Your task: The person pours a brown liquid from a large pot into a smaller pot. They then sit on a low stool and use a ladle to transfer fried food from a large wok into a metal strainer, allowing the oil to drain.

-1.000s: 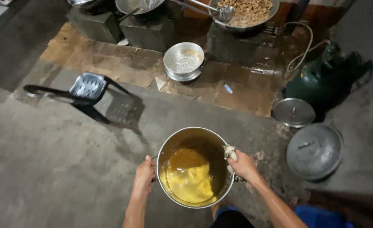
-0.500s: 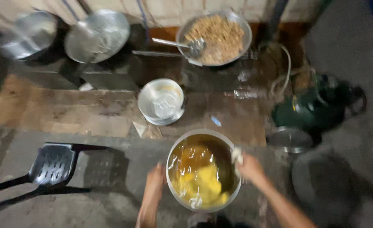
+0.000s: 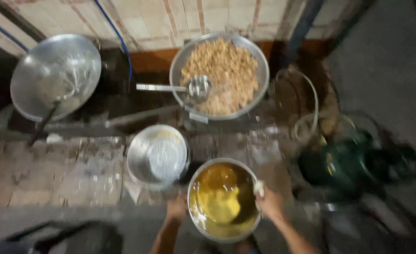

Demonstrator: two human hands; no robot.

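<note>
At the bottom centre you carry a steel pot of yellow liquid point(image 3: 223, 200), left hand point(image 3: 177, 209) closed on its near-left rim, right hand point(image 3: 270, 204) gripping the right rim through a white cloth point(image 3: 259, 188). Keep it level, I'd judge. Just beyond sits an empty steel bowl point(image 3: 157, 155); right, a dark green gas cylinder point(image 3: 344, 162); farther, a wok of fried crumbs point(image 3: 219, 75) with ladle point(image 3: 196, 88), and an empty wok point(image 3: 55, 75).

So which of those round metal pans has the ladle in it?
The big wok at the top, heaped with brownish crumbly food; the ladle rests on it. The other pans hold none.
</note>
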